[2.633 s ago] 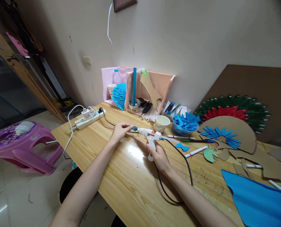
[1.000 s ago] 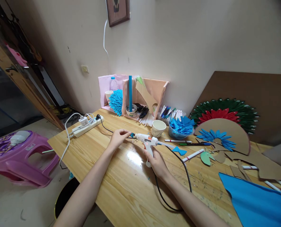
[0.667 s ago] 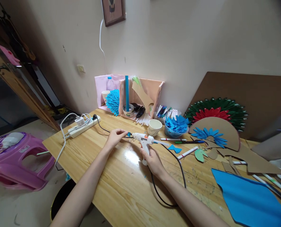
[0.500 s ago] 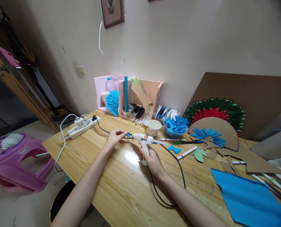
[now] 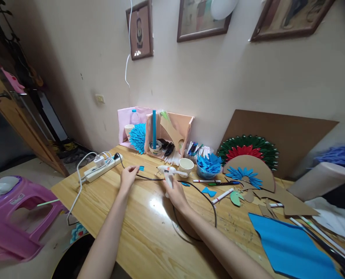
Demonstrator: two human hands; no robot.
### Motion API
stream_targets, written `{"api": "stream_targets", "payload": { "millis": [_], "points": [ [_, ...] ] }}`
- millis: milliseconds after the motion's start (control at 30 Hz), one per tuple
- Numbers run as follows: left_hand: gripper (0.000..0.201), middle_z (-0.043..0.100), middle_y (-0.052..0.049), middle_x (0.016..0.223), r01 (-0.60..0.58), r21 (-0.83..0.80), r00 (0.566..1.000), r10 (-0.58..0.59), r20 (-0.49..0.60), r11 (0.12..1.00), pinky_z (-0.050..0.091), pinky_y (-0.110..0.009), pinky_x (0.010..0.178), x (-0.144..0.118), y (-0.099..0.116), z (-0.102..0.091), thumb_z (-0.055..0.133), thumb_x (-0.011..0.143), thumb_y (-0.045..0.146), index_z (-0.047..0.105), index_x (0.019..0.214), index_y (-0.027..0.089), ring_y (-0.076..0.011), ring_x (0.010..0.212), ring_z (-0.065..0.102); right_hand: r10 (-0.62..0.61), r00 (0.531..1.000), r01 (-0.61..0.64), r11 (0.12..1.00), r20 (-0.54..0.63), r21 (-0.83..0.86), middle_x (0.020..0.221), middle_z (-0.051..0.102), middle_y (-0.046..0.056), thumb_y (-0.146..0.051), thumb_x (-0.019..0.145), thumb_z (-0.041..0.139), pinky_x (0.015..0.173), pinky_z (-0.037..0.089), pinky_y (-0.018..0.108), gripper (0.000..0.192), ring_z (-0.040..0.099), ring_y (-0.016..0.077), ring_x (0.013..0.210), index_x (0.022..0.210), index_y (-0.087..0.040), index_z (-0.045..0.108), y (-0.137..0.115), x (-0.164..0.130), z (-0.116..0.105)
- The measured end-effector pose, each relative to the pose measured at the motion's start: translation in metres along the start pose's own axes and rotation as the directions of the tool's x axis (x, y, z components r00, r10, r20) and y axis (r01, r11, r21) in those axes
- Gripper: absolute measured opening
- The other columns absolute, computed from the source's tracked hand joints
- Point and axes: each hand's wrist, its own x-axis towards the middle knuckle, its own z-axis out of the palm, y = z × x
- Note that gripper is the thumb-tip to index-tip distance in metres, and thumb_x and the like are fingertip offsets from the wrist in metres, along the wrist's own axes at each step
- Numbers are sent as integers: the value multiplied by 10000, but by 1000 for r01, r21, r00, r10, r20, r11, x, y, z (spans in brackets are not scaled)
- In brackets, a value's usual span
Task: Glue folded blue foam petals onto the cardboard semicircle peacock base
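In the head view, the left hand pinches a small blue piece between thumb and fingertips, its free end pointing right over the table. The right hand has its fingers wrapped around the handle of a white glue gun; whether a finger presses the trigger cannot be told. The nozzle points left toward the blue piece but stands apart from it, and any glue on the piece is too small to make out. A black cord loops beside the right forearm. As for progress, a row of blue petals already fans across the rounded cardboard, while the piece in the left hand is not yet on it. Many loose blue pieces fill the bowl behind the gun, so much appears unused.
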Motion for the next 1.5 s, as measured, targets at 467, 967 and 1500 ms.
{"api": "stream_targets", "payload": {
  "millis": [467, 967, 1500],
  "points": [
    [393, 635, -52, 670, 68, 85, 996, -73, 54, 994, 463, -305, 648, -50, 7, -10, 669, 517, 468, 654, 721, 132, -207, 688, 587, -146, 987, 159, 951, 70, -264, 1040, 545, 123, -341, 779, 559, 831, 404, 376, 424, 485, 255, 977, 1152, -158, 473, -4, -18, -19],
    [287, 549, -9, 552, 162, -110, 783, -60, 619, 981, 414, -232, 531, -198, 42, 216, 642, 623, 402, 591, 621, 119, -122, 525, 521, -17, 962, 8, 999, -273, -34, 849, 591, 51, -347, 801, 549, 722, 483, 311, 243, 577, 176, 805, 977, -182, 513, 69, -106, -195],
    [269, 596, -21, 687, 99, -144, 756, 20, 654, 985, 442, -236, 614, -207, 29, 216, 604, 702, 416, 577, 749, 152, -141, 642, 561, 4, 974, -18, 998, -224, -59, 812, 603, 37, -307, 780, 568, 635, 495, 278, 145, 580, 153, 728, 871, -195, 554, 71, -107, -193]
  ]
}}
